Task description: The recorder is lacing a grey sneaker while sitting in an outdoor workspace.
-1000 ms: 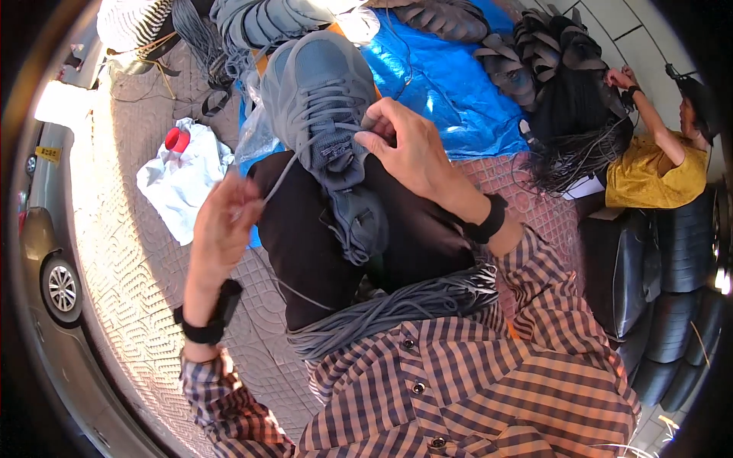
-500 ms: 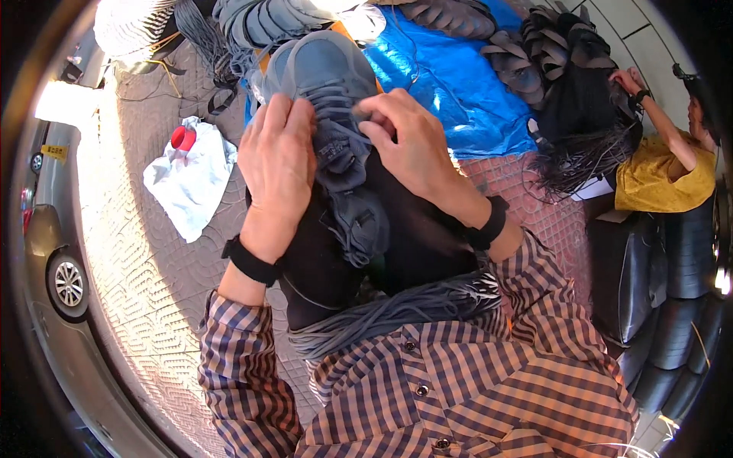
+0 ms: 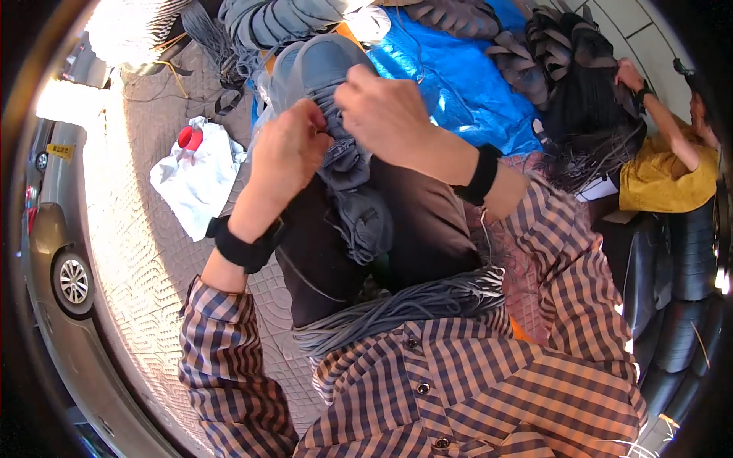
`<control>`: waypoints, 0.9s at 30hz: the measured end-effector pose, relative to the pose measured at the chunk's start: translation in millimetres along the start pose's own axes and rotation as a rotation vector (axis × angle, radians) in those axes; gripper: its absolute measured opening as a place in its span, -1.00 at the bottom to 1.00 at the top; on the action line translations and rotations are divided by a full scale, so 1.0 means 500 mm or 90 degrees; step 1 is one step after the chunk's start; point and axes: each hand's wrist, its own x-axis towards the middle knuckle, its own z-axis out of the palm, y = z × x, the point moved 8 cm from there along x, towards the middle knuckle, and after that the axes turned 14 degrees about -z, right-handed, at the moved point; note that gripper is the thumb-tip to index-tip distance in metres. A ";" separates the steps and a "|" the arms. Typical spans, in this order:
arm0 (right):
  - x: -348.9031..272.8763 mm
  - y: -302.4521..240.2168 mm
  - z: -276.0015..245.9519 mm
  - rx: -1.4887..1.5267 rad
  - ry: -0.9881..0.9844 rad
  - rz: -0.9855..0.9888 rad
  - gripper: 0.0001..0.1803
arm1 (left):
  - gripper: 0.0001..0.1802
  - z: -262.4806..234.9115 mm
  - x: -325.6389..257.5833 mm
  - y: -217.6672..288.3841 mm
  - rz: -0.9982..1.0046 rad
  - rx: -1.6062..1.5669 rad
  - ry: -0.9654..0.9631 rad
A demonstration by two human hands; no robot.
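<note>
A grey-blue lace-up shoe (image 3: pixel 324 65) lies with its toe pointing away from me, over my knees. My left hand (image 3: pixel 292 149) is at the left side of its lacing, fingers closed in a pinch. Over the right side of the laces, my right hand (image 3: pixel 385 113) is curled with its thumb and fingers together. Whatever thin thing either pinch holds is hidden by the fingers. The shoe's tongue (image 3: pixel 345 164) shows below the hands. A second dark grey shoe part (image 3: pixel 359 221) with bunched laces hangs between my thighs. A bundle of grey shoelaces (image 3: pixel 397 305) lies across my lap.
More grey shoes (image 3: pixel 275 23) are heaped beyond, beside a blue tarp (image 3: pixel 458 84). A white bag (image 3: pixel 197 179) with a red ring (image 3: pixel 190 138) lies on the paving at left. A person in yellow (image 3: pixel 664 179) works at right near dark shoe pieces (image 3: pixel 565 53). Parked car (image 3: pixel 57 221) far left.
My right hand has moved left and up, closing over the laces and nearer my left hand. My left hand has turned and shifted slightly down, its fingers now bunched.
</note>
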 end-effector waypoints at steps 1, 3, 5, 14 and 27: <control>-0.014 0.012 -0.015 0.044 0.080 0.031 -0.87 | -0.82 -0.002 -0.006 0.023 0.057 0.103 0.049; -0.046 0.018 -0.031 0.112 0.189 0.026 -0.84 | -0.83 -0.023 -0.024 0.066 0.183 0.277 0.147; -0.065 0.003 -0.034 0.123 0.192 0.025 -0.85 | -0.84 -0.052 -0.037 0.049 0.255 0.306 0.183; -0.099 0.004 -0.028 0.214 0.144 0.248 -0.62 | -0.84 -0.024 -0.062 -0.030 -0.066 -0.046 0.137; -0.135 0.017 -0.038 0.200 0.133 0.196 -0.79 | -0.90 -0.019 -0.104 0.013 0.154 0.092 0.235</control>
